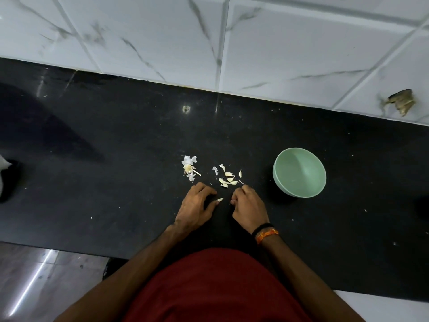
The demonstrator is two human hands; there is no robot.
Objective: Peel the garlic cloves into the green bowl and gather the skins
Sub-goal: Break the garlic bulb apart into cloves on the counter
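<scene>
On the black counter (116, 182), my left hand (197, 205) rests with curled fingers and holds a single garlic clove (220, 200) at the tip of its thumb. My right hand (248, 205) is just to the right of it, fingers curled in, and nothing shows in its grip. Several loose garlic cloves (228, 177) lie just beyond both hands. To their left is a small heap of papery skins with the garlic root (190, 168). The green bowl (299, 175) stands upright to the right of my right hand, with nothing in it.
A white marble-patterned tiled wall (232, 43) rises behind the counter, with a chipped hole (401, 101) at the right. A dark object with something white (7, 177) sits at the left edge. The counter's front edge is close to my body.
</scene>
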